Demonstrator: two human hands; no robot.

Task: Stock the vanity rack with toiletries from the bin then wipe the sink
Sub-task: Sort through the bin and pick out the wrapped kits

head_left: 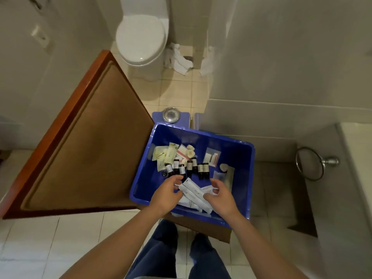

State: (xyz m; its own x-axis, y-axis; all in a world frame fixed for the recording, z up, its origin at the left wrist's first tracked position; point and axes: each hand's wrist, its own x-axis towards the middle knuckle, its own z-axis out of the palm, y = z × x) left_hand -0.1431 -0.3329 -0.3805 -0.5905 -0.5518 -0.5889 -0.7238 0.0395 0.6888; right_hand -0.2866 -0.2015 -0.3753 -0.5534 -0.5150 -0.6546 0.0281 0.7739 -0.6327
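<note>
A blue plastic bin [237, 158] stands below me, holding several small dark bottles [189, 167], pale yellow sachets [164, 154], clear packets [211, 157] and long white packets [194, 193]. Both hands reach into its near end. My left hand [168, 193] has its fingers curled on the end of a white packet. My right hand [220, 195] pinches the white packets from the other side.
An open wooden door [80, 150] stands at the left, close to the bin. A toilet [142, 38] and crumpled white towels [179, 58] lie ahead. A metal dish [171, 114] sits beyond the bin. A towel ring [311, 163] hangs at the right.
</note>
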